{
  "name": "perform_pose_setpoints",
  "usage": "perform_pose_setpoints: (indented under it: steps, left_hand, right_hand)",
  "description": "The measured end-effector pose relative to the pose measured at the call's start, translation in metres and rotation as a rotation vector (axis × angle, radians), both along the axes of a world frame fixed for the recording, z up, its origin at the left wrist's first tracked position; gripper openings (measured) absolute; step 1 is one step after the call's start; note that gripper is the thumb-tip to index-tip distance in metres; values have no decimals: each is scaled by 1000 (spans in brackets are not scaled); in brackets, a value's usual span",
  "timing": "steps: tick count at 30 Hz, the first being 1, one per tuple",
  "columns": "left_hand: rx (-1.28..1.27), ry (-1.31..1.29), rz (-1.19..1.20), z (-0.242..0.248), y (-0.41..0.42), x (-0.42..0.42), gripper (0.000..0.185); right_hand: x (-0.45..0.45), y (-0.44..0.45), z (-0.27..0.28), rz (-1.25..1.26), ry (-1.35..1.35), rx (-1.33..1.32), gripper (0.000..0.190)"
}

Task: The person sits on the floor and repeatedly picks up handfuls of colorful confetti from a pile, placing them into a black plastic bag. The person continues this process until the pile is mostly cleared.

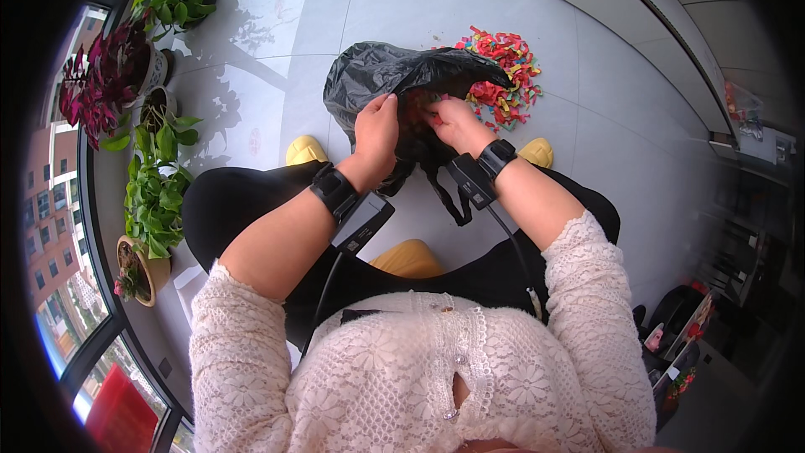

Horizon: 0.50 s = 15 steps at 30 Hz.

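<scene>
A black plastic bag (368,75) lies on the grey tiled floor between the yellow shoes, its mouth held up on the near side. My left hand (377,129) pinches the bag's rim between thumb and fingers. At the bag's mouth is my right hand (456,119), its fingertips partly inside among red scraps; whether they grip any is not plain. Beyond and to the right of the bag, a loose heap of red, yellow and green paper scraps (503,97) spreads over the floor, partly covered by the bag's edge. The bag's handles hang below my hands.
Potted plants (154,201) line the window on the left, with a purple-leaved one (107,75) among them. A pale cabinet (635,19) stands at the upper right. Yellow shoes (306,150) flank the bag, and a yellow seat (407,258) shows between the legs.
</scene>
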State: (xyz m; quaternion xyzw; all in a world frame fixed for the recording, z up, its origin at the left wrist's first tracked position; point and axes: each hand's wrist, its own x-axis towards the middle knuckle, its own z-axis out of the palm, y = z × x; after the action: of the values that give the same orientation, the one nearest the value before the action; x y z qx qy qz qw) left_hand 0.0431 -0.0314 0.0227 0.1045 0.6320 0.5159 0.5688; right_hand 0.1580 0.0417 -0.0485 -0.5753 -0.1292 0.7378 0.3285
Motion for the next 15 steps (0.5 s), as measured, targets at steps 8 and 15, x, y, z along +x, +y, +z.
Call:
perform_pose_setpoints:
  steps: [8,15]
  left_hand:
    - [-9,25,13,-5,1,0,39]
    - [11,37,25,-8,1,-1,37]
  right_hand:
    - [-1,2,-3,41,22,-17,26]
    - [-1,4,-12,51,32,-29,24]
